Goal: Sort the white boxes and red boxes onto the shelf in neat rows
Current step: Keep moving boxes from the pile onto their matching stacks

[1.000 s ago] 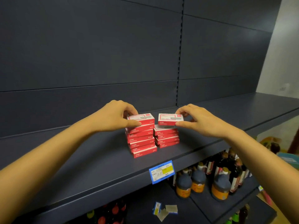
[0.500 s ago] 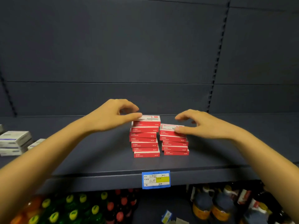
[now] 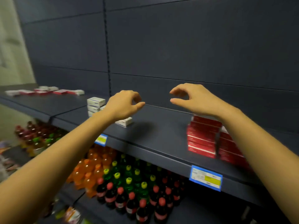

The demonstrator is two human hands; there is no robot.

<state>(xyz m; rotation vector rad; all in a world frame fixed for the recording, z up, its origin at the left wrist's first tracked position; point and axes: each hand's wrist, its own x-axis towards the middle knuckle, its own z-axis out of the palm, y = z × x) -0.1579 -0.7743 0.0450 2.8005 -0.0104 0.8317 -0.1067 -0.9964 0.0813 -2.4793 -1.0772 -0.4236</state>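
Note:
Two stacks of red boxes (image 3: 202, 136) stand side by side on the dark shelf (image 3: 158, 136) at the right, partly behind my right forearm. A stack of white boxes (image 3: 95, 105) stands left of centre, and a single white box (image 3: 124, 122) lies just under my left wrist. A loose mix of red and white boxes (image 3: 45, 91) lies far left on the shelf. My left hand (image 3: 124, 103) and my right hand (image 3: 194, 98) hover above the shelf between the stacks, fingers curled apart, holding nothing.
The shelf below holds several bottles of orange, green and dark drinks (image 3: 123, 183). Blue and yellow price tags (image 3: 205, 178) are fixed on the shelf's front edge. A dark back panel (image 3: 178, 46) rises behind the shelf.
Both hands have let go of the red stacks and moved left above the shelf. The view has swung left, so the red stacks now sit at the right and the white boxes have come in.

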